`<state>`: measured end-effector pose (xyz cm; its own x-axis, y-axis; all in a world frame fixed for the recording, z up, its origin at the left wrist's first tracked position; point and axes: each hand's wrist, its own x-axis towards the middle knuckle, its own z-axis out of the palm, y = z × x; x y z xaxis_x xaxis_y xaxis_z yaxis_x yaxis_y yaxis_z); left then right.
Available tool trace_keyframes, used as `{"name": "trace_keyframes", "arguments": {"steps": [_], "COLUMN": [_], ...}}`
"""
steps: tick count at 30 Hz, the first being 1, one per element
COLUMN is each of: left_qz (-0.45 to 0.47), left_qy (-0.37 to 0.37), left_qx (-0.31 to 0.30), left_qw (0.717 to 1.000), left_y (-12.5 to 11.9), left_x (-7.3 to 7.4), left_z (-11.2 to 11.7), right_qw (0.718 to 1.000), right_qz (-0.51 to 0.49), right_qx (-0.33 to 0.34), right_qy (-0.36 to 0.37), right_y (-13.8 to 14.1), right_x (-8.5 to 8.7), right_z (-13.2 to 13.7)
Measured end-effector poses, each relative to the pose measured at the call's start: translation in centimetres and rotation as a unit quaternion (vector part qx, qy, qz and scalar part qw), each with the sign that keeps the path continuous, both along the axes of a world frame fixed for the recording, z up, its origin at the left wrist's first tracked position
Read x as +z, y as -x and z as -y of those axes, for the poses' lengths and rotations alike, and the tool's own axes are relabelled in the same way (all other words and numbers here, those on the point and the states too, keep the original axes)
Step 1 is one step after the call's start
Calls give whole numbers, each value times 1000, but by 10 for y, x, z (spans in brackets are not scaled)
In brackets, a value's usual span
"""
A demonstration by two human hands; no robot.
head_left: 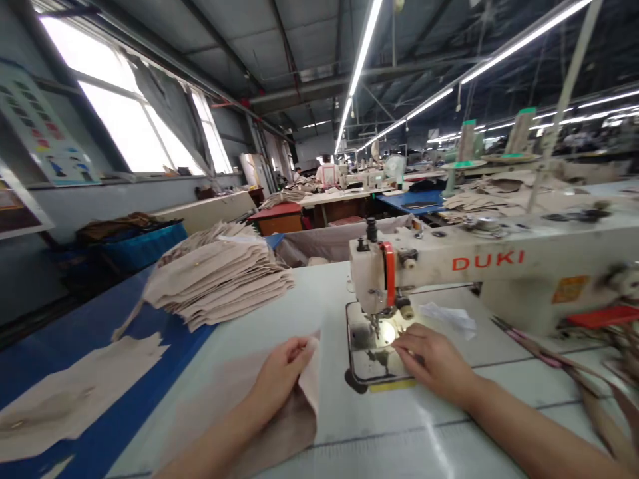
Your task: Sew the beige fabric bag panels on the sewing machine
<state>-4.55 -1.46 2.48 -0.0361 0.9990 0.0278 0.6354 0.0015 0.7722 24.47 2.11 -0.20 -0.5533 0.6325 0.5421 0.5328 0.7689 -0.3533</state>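
Observation:
My left hand [280, 374] grips the edge of a beige fabric piece [299, 429] between thumb and fingers; part of the cloth is lifted and the rest lies on the pale tabletop. To its right stands a white sewing machine [429, 266] marked DUKI, its lamp lighting the metal needle plate [360, 342]. My right hand [436, 362] is beside the presser foot [375, 326], fingertips pinched together over the plate's right side. Whatever those fingertips may hold is too small to tell. The fabric is apart from the needle, left of the plate.
A tall stack of beige fabric pieces [224, 276] stands behind my left hand. Another cut piece [74, 392] lies on the blue surface [164, 372] at left. Scissors [529, 342] and fabric strips [596, 399] lie at right, with a white scrap [449, 318] behind my right hand.

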Motion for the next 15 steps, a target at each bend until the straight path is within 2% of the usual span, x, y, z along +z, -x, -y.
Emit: {"name": "trace_keyframes", "arguments": {"steps": [3,4,6,7,9,11,12,15], "left_qz": [55,46,-38,-108,-246,-340,-368,-398], "left_qy": [25,17,-53,-105,-198,-250,-262,-268], "left_qx": [-31,-40,-73,-103,-182,-245,-263,-282], "left_qw": [998,998,995,983,931,873,853,831], "left_y": [-13,-13,-6,0,11,18,20,18], "left_x": [-2,-3,-10,-16,-30,-43,-48,-52], "left_z": [-5,-4,2,5,11,14,13,6], "right_qw": [1000,999,997,995,987,972,962,933], "right_qz": [6,19,62,90,144,179,185,197], "right_qx": [-18,-21,-26,-31,-71,-146,-190,-280], "right_qy": [-14,-19,-23,-21,7,49,67,108], "right_y": [2,3,3,1,-10,-29,-40,-69], "right_x": [4,6,11,14,23,34,39,48], "right_z": [3,4,6,5,0,-8,-13,-27]}}
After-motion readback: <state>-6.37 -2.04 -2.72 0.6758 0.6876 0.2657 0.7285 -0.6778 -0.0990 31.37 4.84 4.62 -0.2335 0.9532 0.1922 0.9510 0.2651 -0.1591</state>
